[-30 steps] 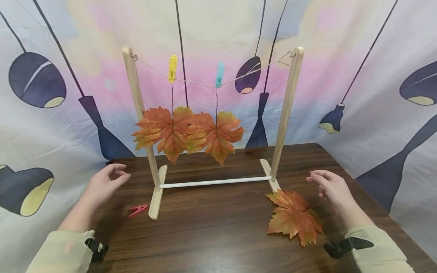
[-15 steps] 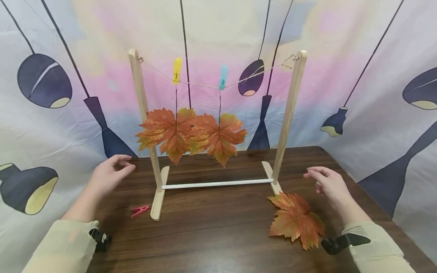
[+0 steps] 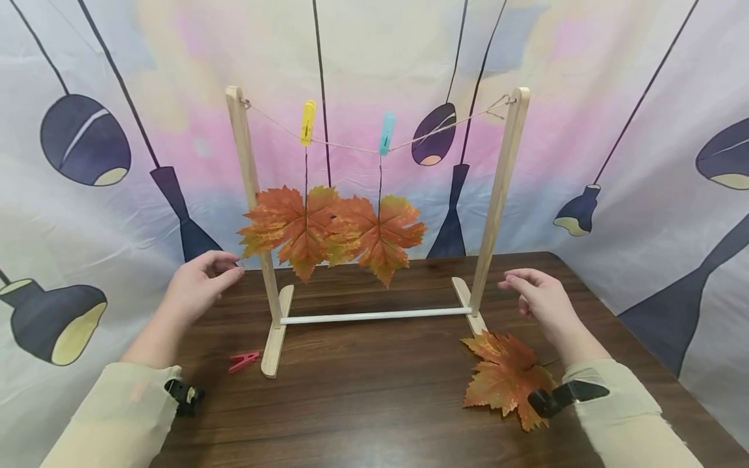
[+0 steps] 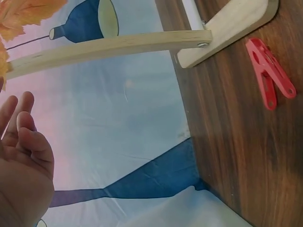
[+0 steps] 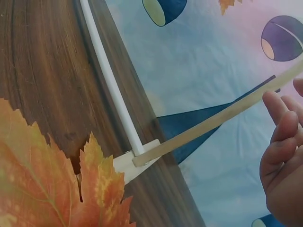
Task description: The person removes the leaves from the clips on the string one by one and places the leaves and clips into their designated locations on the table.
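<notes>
Two orange maple leaves hang by their stems from a string on a wooden stand [image 3: 500, 188]. A yellow clothespin [image 3: 307, 123] holds the left leaf [image 3: 287, 224], and a light-blue clothespin [image 3: 387, 133] holds the right leaf [image 3: 383, 237]. My left hand [image 3: 196, 286], loosely bent and holding nothing, is just left of the left post. On the other side my right hand [image 3: 541, 302], also holding nothing, is beside the right post, above a third maple leaf [image 3: 506, 380] lying on the table. A red clothespin [image 4: 269, 71] lies below my left hand.
The stand's white crossbar [image 3: 374, 316] runs low between its wooden feet [image 3: 275, 348] on the dark wood table [image 3: 363, 403]. Behind it hangs a cloth backdrop [image 3: 374, 58] printed with dark lamps. Each wrist carries a black camera mount [image 3: 186, 396].
Both hands have risen a little and come inward toward the stand's posts. The view has shifted slightly. The leaves and clothespins stay as they were.
</notes>
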Tool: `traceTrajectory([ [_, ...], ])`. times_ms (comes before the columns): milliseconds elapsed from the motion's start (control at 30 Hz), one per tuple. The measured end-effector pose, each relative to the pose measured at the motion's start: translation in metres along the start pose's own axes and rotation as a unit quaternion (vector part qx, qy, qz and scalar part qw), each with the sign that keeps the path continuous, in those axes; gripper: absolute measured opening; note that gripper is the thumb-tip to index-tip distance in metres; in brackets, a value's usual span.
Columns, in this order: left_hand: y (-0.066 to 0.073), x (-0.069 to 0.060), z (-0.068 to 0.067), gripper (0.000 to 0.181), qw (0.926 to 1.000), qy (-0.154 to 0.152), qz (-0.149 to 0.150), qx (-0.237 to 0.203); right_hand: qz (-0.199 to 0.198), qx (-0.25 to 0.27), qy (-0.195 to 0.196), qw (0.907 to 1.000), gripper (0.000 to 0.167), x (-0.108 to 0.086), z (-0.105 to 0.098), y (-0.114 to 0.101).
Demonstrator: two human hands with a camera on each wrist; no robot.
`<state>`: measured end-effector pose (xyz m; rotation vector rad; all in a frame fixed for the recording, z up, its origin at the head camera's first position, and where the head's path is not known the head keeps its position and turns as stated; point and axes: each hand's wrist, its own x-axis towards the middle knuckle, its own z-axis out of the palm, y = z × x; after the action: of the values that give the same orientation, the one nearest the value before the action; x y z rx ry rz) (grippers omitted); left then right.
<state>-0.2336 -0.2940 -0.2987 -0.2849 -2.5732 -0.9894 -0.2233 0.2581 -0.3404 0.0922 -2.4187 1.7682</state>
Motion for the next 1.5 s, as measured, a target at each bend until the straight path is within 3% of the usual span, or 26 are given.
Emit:
traceTrajectory([
  [200,0.007,0.0,0.001,0.028,0.999,0.041,0.008,-0.016,-0.004,-0.011,0.0,0.9999,0.037,0.001,0.0,-0.008],
  [300,0.013,0.001,0.002,0.029,0.9987,0.046,0.012,-0.021,-0.009,-0.014,0.003,0.9999,0.032,0.001,0.0,-0.012],
  [867,0.047,0.017,0.006,0.036,0.9993,0.005,0.02,-0.031,-0.027,-0.031,-0.007,0.9991,0.039,0.011,0.0,-0.026],
  [1000,0.047,0.016,0.002,0.042,0.9996,-0.013,-0.013,-0.023,-0.021,-0.03,-0.016,0.9992,0.043,0.012,0.001,-0.028],
  [1100,0.046,0.013,-0.003,0.047,0.9981,-0.024,-0.046,-0.033,-0.021,-0.029,-0.017,0.9992,0.042,0.013,0.002,-0.029],
  [1200,0.047,0.011,-0.006,0.049,0.9967,-0.029,-0.06,-0.048,-0.024,-0.027,-0.017,0.9992,0.039,0.013,0.002,-0.029],
  [1500,0.057,0.016,0.0,0.047,0.9947,-0.047,-0.031,-0.086,-0.039,-0.036,-0.023,0.9983,0.042,0.013,0.004,-0.032],
])
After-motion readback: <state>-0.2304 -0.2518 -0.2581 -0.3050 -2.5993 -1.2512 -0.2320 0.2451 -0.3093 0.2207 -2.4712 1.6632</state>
